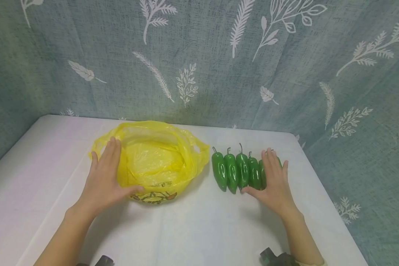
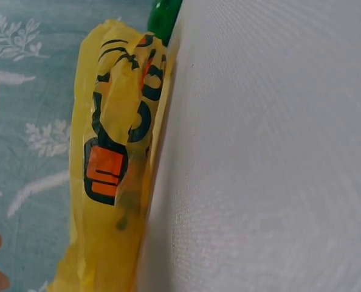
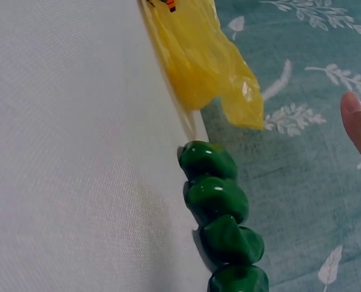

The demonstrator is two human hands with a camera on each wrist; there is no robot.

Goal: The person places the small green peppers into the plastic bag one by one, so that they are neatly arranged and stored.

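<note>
A yellow plastic bag [image 1: 156,162] lies on the table with its mouth spread wide; dark and orange print marks its near side, seen close up on the bag [image 2: 116,140] in the left wrist view. Over its left side is my left hand [image 1: 103,177], fingers straight and thumb spread toward the print. To the right of the bag, several green chili peppers [image 1: 231,171] lie side by side in a row, stems pointing away from me. My right hand [image 1: 274,184], fingers extended and thumb out, hovers over the row's right end and hides part of those peppers.
A white cloth [image 1: 199,229] covers the table. Behind it and along both sides hangs a blue-green curtain [image 1: 206,74] with white leaf patterns. The row's peppers [image 3: 217,198] sit close against each other, a short gap from the bag.
</note>
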